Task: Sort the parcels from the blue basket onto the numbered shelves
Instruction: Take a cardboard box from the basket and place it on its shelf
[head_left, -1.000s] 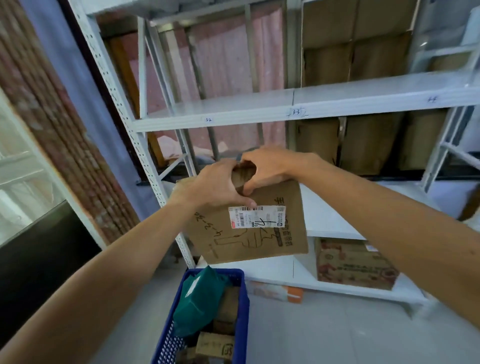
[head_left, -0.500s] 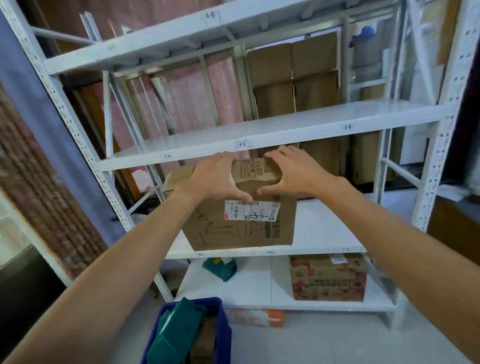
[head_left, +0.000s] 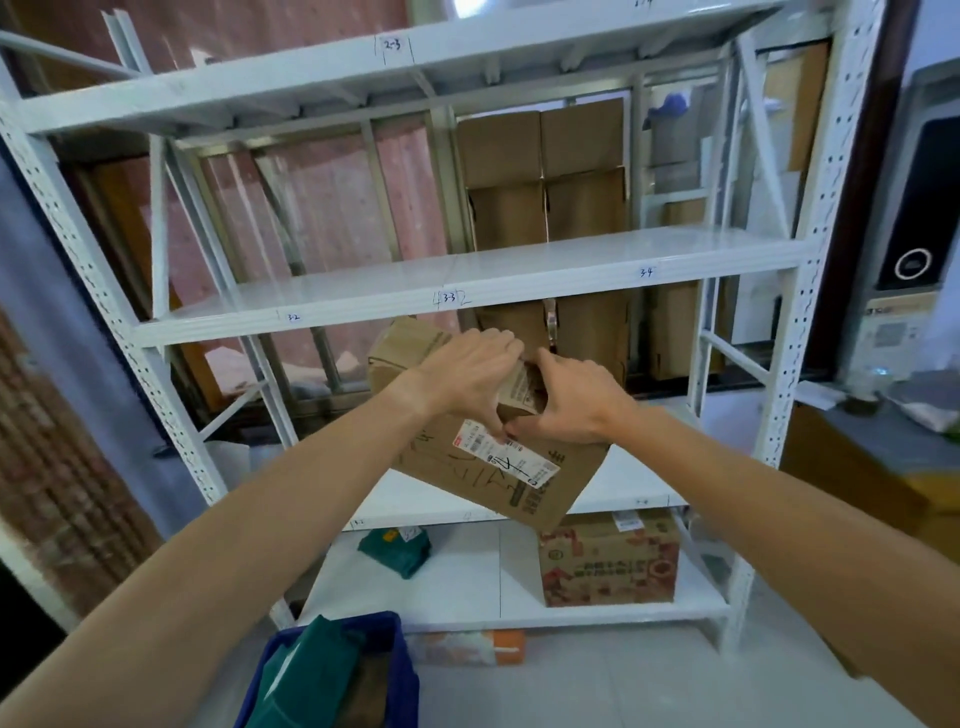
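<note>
Blue plastic basket, lower left, holds a green soft-wrapped parcel; left hand and right hand each grip, fingers curled over its top, a tilted brown cardboard box with a white label, before the white metal shelves, below mark 3-3.

Person's body in view = two arms, both bare: long slim left forearm & long slim right forearm, skin uncovered from wrist to edge of view, each looking broader twd that edge w/ the wide-angle lens. Bare left hand & bare right hand show knuckle bumps & faint tendon ridges on the backs; a few crease lines cross the left wrist. Nails too small/blurred to tell.
</note>
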